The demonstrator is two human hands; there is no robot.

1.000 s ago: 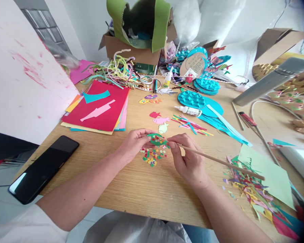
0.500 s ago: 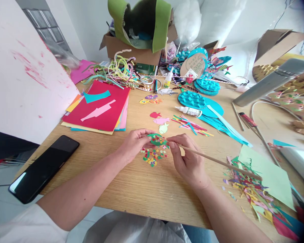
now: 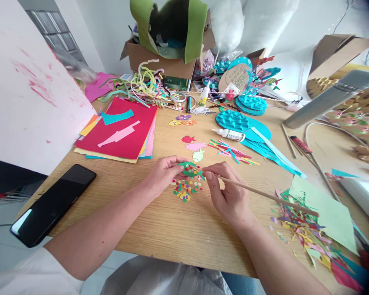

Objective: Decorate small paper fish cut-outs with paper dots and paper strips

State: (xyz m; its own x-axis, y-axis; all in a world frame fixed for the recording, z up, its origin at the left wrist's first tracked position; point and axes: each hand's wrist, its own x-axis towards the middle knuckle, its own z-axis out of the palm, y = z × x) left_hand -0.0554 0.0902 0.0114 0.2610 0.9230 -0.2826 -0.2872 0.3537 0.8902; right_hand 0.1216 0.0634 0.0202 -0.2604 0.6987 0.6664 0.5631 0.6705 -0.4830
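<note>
Between the fingertips of my left hand (image 3: 167, 172) is a green paper fish (image 3: 189, 169) dotted with small coloured paper circles. My right hand (image 3: 229, 190) pinches a long thin wooden stick (image 3: 264, 194), its tip over the fish and its other end out to the right. Just below the fish lies a small pile of coloured paper dots (image 3: 184, 192). Beyond it rest a pale green paper fish (image 3: 198, 155), a pink paper fish (image 3: 196, 146) and a red paper fish (image 3: 188, 139).
Stacked coloured paper (image 3: 110, 139) and a phone (image 3: 55, 203) lie left. A white glue bottle (image 3: 232, 135) and paper strips (image 3: 233, 153) sit ahead right. Paper scraps (image 3: 307, 229) spread at the right. Pipe cleaners (image 3: 144, 86) and a cardboard box (image 3: 162, 65) stand at the back.
Both hands stay almost in place around the green fish. The stick's far end has shifted very slightly.
</note>
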